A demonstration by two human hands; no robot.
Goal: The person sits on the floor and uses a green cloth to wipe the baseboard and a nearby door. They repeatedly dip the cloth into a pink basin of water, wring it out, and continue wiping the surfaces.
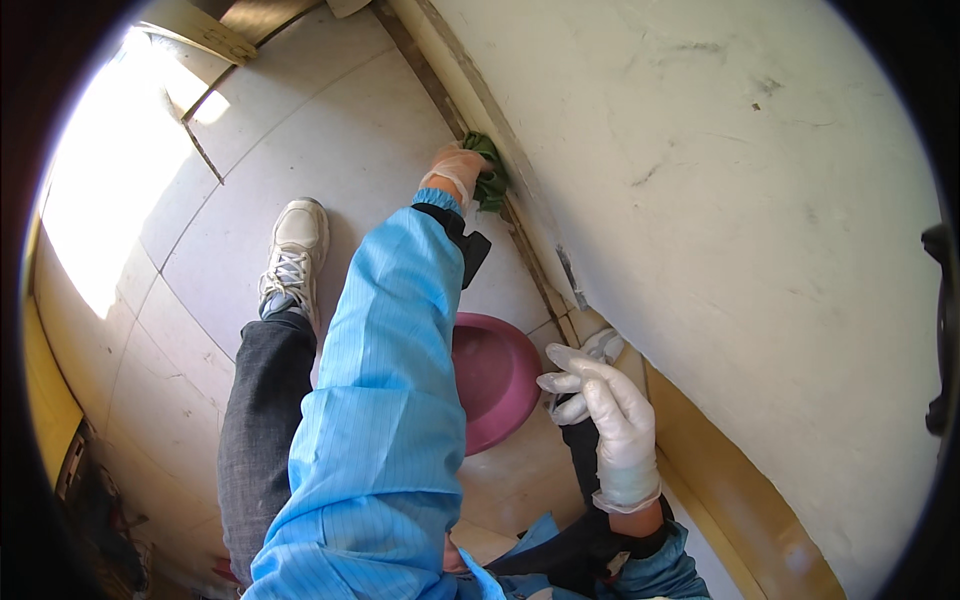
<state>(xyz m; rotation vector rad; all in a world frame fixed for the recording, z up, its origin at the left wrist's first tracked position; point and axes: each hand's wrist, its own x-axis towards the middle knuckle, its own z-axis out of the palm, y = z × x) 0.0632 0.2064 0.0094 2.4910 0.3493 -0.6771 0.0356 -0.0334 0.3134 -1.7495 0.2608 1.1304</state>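
Note:
My left hand (455, 171), in a thin clear glove, presses a bunched green cloth (489, 174) to the foot of the pale wall, where it meets the floor. A black device (469, 251) is strapped at that wrist over the blue sleeve. My right hand (615, 427), in a whitish see-through glove, is raised with bent, parted fingers and nothing in it. Beside it, partly behind my left sleeve, a pink plastic basin (499, 382) stands on the floor; what shows of its inside holds no object.
The scuffed pale wall (712, 187) fills the right side. My beige shoe (296, 240) stands on the floor tiles (360, 127); the other shoe (602, 345) is by the wall's corner. A wooden edge (217, 41) is at upper left, and a yellow panel (49, 390) at far left.

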